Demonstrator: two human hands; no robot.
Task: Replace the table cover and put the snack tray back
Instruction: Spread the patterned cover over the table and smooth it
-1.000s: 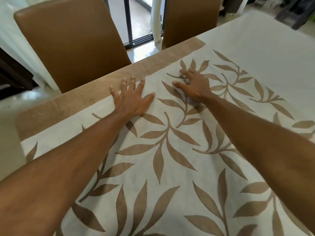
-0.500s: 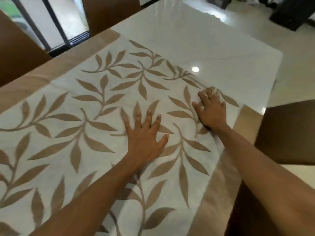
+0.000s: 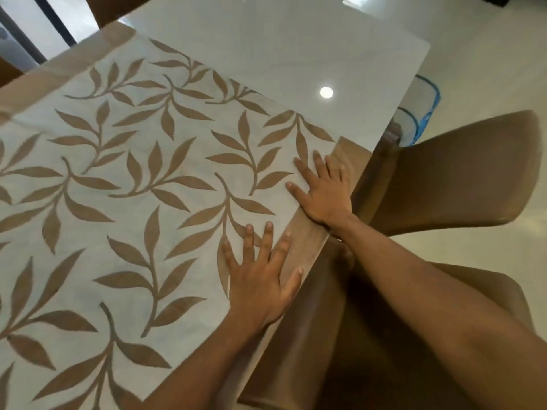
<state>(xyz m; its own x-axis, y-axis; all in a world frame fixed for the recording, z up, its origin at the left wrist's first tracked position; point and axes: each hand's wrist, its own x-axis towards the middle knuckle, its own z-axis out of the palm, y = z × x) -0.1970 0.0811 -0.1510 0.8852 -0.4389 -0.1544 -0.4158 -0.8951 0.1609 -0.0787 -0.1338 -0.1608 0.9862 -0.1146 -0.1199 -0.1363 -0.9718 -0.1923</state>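
Note:
A white table cover (image 3: 124, 184) printed with brown leaves and edged with a tan border lies flat over the left part of the glossy white table (image 3: 296, 54). My left hand (image 3: 260, 279) rests flat on the cover with fingers spread, close to the tan border at the table's near edge. Farther along that edge, my right hand (image 3: 325, 190) presses flat on the border near the cover's corner. No snack tray is in view.
Two brown chairs (image 3: 455, 173) stand against the table's near side, under my right arm. A clear container with a blue rim (image 3: 426, 113) sits on the floor past the table's corner. Dark door frames (image 3: 56, 25) are at the top left.
Both hands have slid across the cover from its far border to the near edge by the chairs, staying flat. My view has turned right with them.

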